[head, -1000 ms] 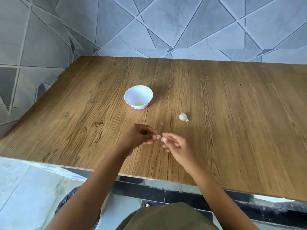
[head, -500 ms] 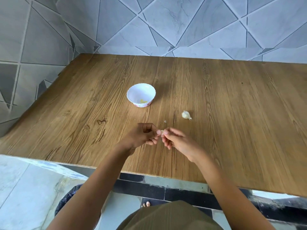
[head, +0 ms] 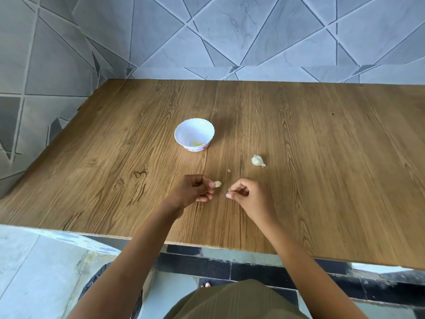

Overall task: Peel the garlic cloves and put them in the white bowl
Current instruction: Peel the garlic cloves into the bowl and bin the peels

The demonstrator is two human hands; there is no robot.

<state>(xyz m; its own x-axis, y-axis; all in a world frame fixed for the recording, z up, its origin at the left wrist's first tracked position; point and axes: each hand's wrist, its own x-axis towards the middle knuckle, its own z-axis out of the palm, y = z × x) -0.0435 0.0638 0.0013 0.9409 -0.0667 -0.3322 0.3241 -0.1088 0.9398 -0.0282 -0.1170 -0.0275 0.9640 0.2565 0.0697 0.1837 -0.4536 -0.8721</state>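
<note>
white bowl (head: 184,132): upright; yellowish pieces (head: 197,143) inside
held clove (head: 218,184): pale, smooth; we see it pinched in the left hand's (head: 195,192) fingertips
peel scrap (head: 229,189): tiny; pinched by the right hand (head: 249,196)
loose clove (head: 257,160): unpeeled; lying right of the white bowl, apart

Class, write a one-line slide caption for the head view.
Left hand holds a garlic clove, right hand pinches skin; white bowl beyond.

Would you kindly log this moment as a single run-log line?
phase: peeling | left hand: pinches garlic clove | right hand: pinches skin scrap | white bowl: holds peeled garlic | unpeeled clove: on table
</note>
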